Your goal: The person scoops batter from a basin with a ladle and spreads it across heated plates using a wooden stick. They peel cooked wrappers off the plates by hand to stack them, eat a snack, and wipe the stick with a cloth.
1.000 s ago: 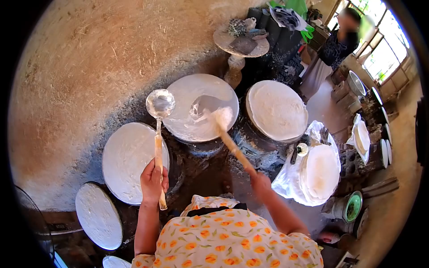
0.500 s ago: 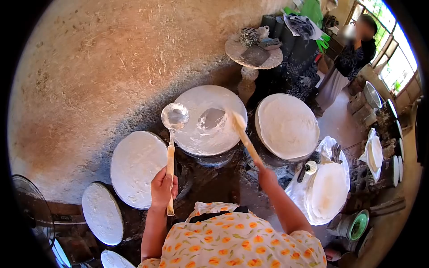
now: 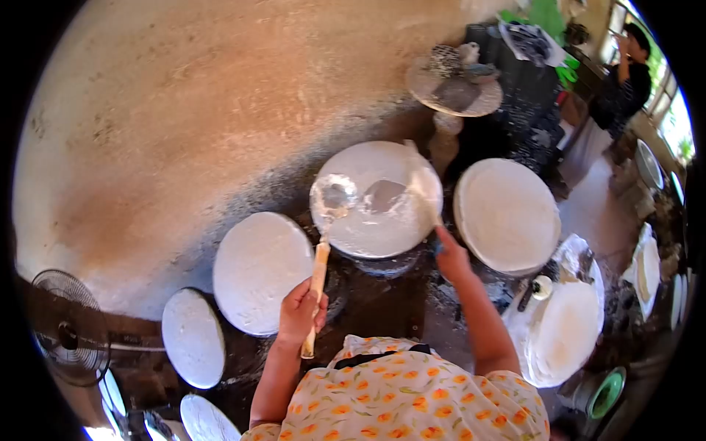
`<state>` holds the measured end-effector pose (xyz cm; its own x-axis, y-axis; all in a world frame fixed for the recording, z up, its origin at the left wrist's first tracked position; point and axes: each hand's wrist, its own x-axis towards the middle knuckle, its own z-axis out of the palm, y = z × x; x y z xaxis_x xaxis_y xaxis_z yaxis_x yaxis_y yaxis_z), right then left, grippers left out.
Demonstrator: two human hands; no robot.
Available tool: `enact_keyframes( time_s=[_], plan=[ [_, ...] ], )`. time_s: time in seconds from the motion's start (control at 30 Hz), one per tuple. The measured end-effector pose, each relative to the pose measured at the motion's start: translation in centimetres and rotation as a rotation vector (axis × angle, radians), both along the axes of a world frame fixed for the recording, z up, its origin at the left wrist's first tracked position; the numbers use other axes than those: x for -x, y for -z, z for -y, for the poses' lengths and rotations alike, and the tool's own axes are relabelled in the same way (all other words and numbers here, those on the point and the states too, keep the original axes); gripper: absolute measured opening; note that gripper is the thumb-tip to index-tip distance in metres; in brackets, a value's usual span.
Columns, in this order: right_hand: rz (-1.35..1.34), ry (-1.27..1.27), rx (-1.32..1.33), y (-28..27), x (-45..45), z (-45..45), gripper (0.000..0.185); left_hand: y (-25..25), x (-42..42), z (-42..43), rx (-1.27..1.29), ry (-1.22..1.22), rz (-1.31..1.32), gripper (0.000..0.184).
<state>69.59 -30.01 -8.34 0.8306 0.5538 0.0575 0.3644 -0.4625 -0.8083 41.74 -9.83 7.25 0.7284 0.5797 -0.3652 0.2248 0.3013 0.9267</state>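
My left hand [image 3: 300, 314] is wrapped round the wooden handle of a metal ladle [image 3: 336, 192]. The ladle's round bowl overlaps the left part of the middle round griddle [image 3: 375, 235], whose top is coated in white batter with a greyer patch near its centre. My right hand [image 3: 451, 257] grips a wooden-handled spreading tool [image 3: 423, 180]. That tool is blurred and lies across the right side of the same griddle. White-covered rounds stand on either side, one at the left [image 3: 263, 273] and one at the right [image 3: 507, 214].
A stone pedestal [image 3: 454, 90] with items on top stands behind. Stacked white sheets on plastic [image 3: 562, 334] lie at the right, near a green bowl [image 3: 606, 393]. A fan [image 3: 68, 334] and another white round [image 3: 193, 338] are at the left. A person [image 3: 621, 92] stands by the window.
The view has shifted, so the griddles appear further right. The spreading tool has moved from the griddle's centre to its right side. The ladle has tilted and now overlaps the griddle more.
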Motion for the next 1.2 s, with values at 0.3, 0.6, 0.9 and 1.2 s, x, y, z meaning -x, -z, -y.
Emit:
enact_keyframes(
  time_s=[0.3, 0.6, 0.9, 1.2],
  plan=[
    [-0.091, 0.108, -0.041, 0.2, 1.2, 2.6, 0.062, -0.3, 0.1, -0.8, 0.014, 0.035, 0.058, 0.025],
    [-0.136, -0.053, -0.019, -1.3, 5.7, 0.8, 0.069, 0.4, -1.0, -1.4, 0.07, 0.098, 0.077, 0.023],
    [-0.071, -0.16, -0.117, 0.5, 8.8, -1.6, 0.065, 2.1, -0.3, -2.3, 0.012, 0.115, 0.042, 0.023],
    [-0.01, 0.012, -0.02, 0.2, -1.6, -2.4, 0.062, 1.9, -2.7, -4.5, -0.05, 0.098, -0.012, 0.012]
  ],
)
